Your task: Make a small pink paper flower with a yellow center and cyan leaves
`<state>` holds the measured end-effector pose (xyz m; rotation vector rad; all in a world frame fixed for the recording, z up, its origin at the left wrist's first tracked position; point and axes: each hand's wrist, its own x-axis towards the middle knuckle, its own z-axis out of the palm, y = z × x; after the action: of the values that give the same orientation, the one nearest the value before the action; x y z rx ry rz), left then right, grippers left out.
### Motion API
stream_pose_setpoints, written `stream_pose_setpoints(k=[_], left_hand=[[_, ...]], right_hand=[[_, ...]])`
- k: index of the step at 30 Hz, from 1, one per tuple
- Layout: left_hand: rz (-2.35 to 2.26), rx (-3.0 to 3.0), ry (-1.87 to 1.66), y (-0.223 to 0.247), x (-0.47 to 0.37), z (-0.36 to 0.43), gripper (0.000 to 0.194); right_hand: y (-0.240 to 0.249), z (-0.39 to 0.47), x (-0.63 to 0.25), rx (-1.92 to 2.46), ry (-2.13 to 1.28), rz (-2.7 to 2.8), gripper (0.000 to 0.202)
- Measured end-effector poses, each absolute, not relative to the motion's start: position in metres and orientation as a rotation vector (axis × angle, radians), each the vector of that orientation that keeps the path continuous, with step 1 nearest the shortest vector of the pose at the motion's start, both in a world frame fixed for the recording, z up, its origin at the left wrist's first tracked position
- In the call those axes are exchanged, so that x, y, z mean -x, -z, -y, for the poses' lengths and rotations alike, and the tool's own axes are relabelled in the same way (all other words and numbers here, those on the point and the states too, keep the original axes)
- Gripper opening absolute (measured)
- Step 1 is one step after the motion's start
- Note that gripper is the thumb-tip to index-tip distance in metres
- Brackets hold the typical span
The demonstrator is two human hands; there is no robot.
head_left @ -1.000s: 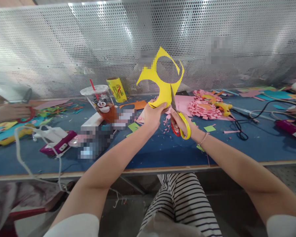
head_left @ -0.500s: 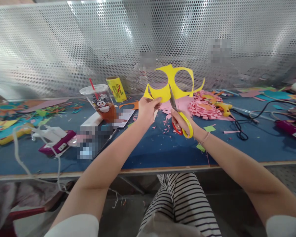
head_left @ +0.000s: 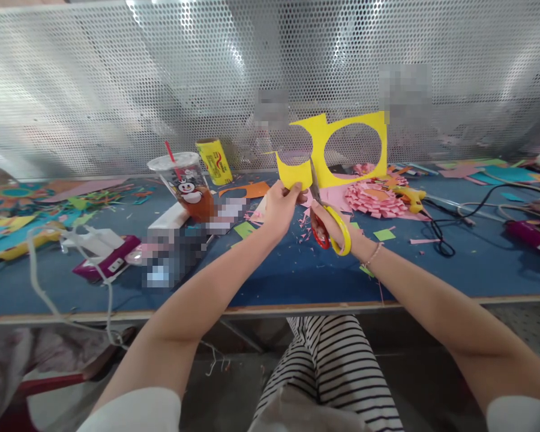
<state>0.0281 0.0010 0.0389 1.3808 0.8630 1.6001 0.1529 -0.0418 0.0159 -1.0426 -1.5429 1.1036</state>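
My left hand pinches the lower edge of a sheet of yellow paper, held up over the table. Two round openings are cut in the sheet, and the left one breaks through its edge. Around the red and yellow handles of a pair of scissors my right hand is closed. The blades point up and meet the paper between the two openings, just right of my left fingers. Behind the scissors lies a pink fringed paper flower on pink paper.
A plastic cup with a red straw and a yellow can stand left of my hands. Purple power strips, cables, a yellow glue gun and paper scraps lie on the blue table. A perforated metal panel rises behind.
The yellow paper has turned flatter toward me, its right part now spread out. My left hand has shifted right, closer to the scissors, while my right hand stays nearly in place.
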Motion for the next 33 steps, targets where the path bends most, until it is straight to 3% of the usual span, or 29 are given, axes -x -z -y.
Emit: stream_pose_setpoints(k=[11, 22, 28, 33], left_hand=[[-0.859, -1.467, -1.627, -0.035, -0.032, 0.003, 0.015], [-0.933, -1.585, -1.542, -0.039, -0.028, 0.0, 0.013], [-0.913, -1.58, -1.594, -0.043, -0.021, -0.007, 0.009], [-0.885, -1.492, -1.622, -0.043, -0.024, -0.007, 0.011]], right_hand=[[-0.011, 0.039, -0.147, 0.967, -0.921, 1.53, 0.039], [-0.016, 0.029, -0.16, 0.952, -1.303, 1.348, 0.029], [-0.017, 0.029, -0.163, 1.029, -1.015, 1.528, 0.036], [-0.017, 0.032, -0.158, 0.995, -1.057, 1.475, 0.034]])
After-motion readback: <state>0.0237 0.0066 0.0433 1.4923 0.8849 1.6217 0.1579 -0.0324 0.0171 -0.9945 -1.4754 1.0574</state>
